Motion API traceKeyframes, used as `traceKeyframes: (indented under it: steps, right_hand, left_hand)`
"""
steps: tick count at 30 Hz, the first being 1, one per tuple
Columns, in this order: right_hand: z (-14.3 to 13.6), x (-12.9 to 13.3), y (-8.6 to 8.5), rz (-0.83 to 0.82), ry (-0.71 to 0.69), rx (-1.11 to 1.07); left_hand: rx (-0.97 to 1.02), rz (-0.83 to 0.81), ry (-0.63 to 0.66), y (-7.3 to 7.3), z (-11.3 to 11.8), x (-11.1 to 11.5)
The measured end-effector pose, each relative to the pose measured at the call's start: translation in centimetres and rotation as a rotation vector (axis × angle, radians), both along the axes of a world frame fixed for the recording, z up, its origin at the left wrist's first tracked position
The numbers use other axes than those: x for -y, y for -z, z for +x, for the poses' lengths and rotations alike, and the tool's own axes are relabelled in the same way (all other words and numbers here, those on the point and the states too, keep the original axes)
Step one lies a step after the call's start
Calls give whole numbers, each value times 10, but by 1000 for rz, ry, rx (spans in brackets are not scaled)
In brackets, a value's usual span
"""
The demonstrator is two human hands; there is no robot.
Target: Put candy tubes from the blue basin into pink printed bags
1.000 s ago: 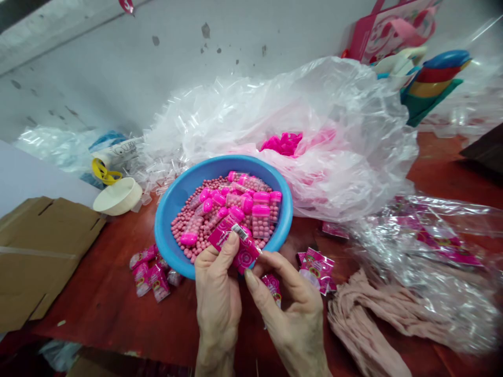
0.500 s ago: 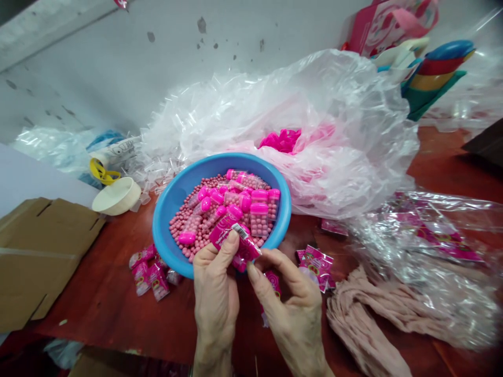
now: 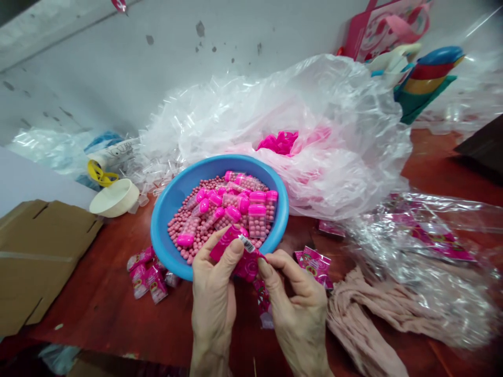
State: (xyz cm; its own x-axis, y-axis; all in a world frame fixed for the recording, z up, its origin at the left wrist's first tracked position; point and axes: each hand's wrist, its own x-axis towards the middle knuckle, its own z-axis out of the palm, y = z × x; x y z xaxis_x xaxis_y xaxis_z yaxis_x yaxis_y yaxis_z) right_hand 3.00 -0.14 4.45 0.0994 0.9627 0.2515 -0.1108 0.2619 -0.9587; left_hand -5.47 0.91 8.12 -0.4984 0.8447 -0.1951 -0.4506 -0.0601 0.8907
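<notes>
Between my two hands is a pink printed packet [image 3: 248, 264] with a barcode, held above the near rim of a blue basin [image 3: 158, 235]. My left hand [image 3: 214, 293] is closed on its left part, the thumb lying below the barcode. The thumb and finger of my right hand [image 3: 296, 303] pinch its right end. Inside the basin are loose pink beads [image 3: 178, 222] and several clear bottles [image 3: 257, 222] with bright pink caps, filled with beads. Under the held packet, another pink packet [image 3: 262, 296] lies partly hidden by my right hand.
Filled packets [image 3: 147, 277] lie left of the basin, flat packets [image 3: 314, 262] to its right. A large clear plastic bag [image 3: 334, 173] with pink caps [image 3: 279, 142] stands behind. Around are a beige cloth [image 3: 365, 314], a cardboard box [image 3: 43, 262] and a roll of tape [image 3: 115, 199].
My right fingers have shifted slightly right and now pinch the packet's right end more closely. The packet has turned a little; my left hand keeps its hold. The view has shifted slightly.
</notes>
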Motion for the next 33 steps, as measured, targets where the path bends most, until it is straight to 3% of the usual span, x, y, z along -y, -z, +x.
traceKeyframes:
  steps: [4, 11, 19, 21, 28, 33]
  right_hand:
    - [4, -1, -3, -9, -40, 65]
    - [9, -3, -3, -7, -44, 121]
    - [11, -3, -1, 50, -28, 145]
    - [13, -3, -1, 74, -20, 157]
    - [27, -7, -3, 154, -40, 220]
    - [33, -7, -6, 205, -38, 245]
  left_hand:
    - [-13, -3, -89, 2, -1, -1]
    - [-240, 67, -189, 17, 7, 8]
    - [-287, 58, -312, 16, 9, 11]
    - [-227, 49, -266, 16, 7, 13]
    - [17, -29, 114, 5, -4, 15]
    - [23, -27, 182, 6, -6, 19]
